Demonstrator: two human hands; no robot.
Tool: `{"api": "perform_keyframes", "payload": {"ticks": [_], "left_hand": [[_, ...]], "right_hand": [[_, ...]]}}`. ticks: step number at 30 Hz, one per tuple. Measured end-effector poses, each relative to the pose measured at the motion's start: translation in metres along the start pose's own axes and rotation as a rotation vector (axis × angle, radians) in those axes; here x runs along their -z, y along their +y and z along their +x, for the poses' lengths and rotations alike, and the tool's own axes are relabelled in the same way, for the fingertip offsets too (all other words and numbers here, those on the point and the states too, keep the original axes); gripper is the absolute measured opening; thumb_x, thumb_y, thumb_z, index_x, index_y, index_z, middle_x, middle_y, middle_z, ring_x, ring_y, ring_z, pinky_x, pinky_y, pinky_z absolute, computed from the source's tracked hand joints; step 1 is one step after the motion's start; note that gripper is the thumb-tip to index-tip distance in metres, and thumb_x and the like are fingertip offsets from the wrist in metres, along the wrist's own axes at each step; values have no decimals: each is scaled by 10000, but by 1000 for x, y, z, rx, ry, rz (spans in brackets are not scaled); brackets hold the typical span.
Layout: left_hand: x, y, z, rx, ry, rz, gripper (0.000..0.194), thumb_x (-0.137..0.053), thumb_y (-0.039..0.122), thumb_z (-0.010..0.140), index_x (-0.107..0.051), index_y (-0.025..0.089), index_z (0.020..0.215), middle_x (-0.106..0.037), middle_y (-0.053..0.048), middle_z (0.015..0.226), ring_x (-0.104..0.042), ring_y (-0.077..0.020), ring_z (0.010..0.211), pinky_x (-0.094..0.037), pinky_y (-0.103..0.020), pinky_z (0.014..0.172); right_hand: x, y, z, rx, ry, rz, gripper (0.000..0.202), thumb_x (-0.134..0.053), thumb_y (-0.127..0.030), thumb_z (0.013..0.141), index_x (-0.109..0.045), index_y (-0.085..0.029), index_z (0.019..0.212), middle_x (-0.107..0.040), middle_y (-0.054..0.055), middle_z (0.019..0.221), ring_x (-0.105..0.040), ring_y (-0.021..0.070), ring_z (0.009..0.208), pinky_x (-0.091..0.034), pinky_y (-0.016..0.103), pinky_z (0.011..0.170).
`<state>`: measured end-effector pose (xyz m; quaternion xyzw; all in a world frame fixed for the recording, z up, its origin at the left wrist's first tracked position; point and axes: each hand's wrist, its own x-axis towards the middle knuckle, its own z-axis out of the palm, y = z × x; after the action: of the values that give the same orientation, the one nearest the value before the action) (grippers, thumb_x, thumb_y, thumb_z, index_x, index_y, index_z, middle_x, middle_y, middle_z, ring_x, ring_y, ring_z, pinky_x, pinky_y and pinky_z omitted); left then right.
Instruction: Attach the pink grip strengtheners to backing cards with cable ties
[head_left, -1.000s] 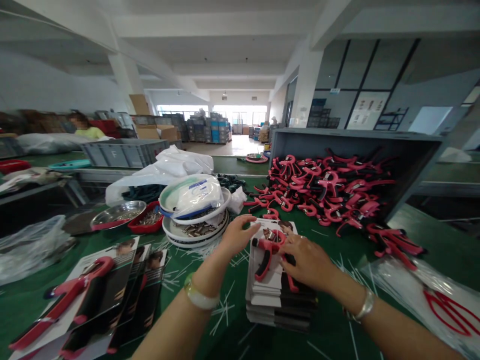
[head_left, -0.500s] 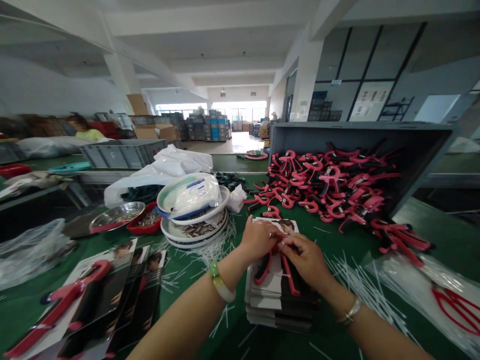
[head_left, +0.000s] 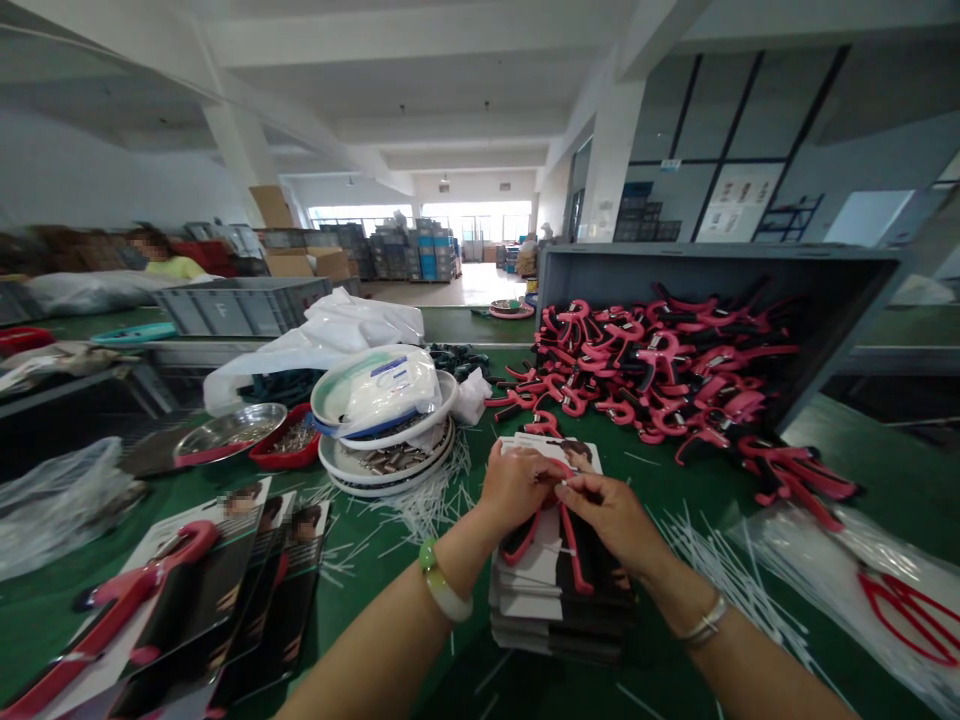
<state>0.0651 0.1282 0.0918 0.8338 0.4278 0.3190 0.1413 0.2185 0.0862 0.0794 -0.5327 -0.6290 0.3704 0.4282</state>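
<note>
On a stack of printed cards (head_left: 525,608) lies a pair of pink-and-black pliers (head_left: 576,555), its handles spread toward me. My left hand (head_left: 517,487) is closed over the head of the pliers, its fingers hiding the jaws. Against the same spot my right hand (head_left: 611,520) pinches with thumb and forefinger; a tiny white bit shows at the fingertips, perhaps a tie end, too small to be sure. A white tie crosses the handles. At the left, carded pliers (head_left: 169,570) rest on several overlapping cards.
A grey crate (head_left: 720,255) lies on its side, pink pliers (head_left: 652,360) spilling out. White tie strips (head_left: 735,570) are strewn right, more by stacked trays (head_left: 390,475). Red scissors (head_left: 911,615) lie on plastic at right. A red dish (head_left: 289,440) holds small metal parts. A person (head_left: 169,258) is far left.
Both hands stay at the head of the pliers, the fingers shifting slightly. My left hand has come a little lower. The view has moved very slightly.
</note>
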Motion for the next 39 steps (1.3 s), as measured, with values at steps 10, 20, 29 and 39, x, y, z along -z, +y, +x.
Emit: {"api": "perform_keyframes", "payload": {"ticks": [10, 20, 29, 39], "left_hand": [[-8, -8, -1, -5, 15, -180, 200, -578, 149, 763, -737, 266, 791, -738, 12, 844, -643, -179, 863, -364, -393, 938], [6, -10, -7, 13, -80, -509, 176, -606, 322, 799, -709, 198, 870, -719, -21, 841, -647, -150, 762, -497, -252, 721], [-11, -10, -13, -229, 469, -81, 101, -597, 220, 805, -698, 222, 795, -581, -56, 938, -541, -191, 921, -424, -370, 870], [-10, -13, -13, -189, 476, -116, 171, -537, 284, 839, -680, 207, 785, -543, -52, 912, -505, -190, 925, -408, -347, 857]], "right_hand": [[2, -7, 7, -105, -42, 38, 336, -635, -491, 661, -597, -162, 606, -518, -23, 561, -463, 122, 554, -341, 247, 554], [-1, -3, 19, -50, 6, -12, 196, -652, -348, 590, -607, -163, 544, -528, -25, 540, -496, 141, 599, -384, 267, 619], [-8, 8, 8, 361, 300, -22, 152, -615, -314, 742, -704, -215, 818, -675, 47, 888, -619, 193, 876, -468, 335, 822], [-7, 8, 17, 402, 136, -128, 111, -585, -276, 799, -687, -232, 807, -696, 47, 954, -578, 218, 1079, -375, 393, 1002]]}}
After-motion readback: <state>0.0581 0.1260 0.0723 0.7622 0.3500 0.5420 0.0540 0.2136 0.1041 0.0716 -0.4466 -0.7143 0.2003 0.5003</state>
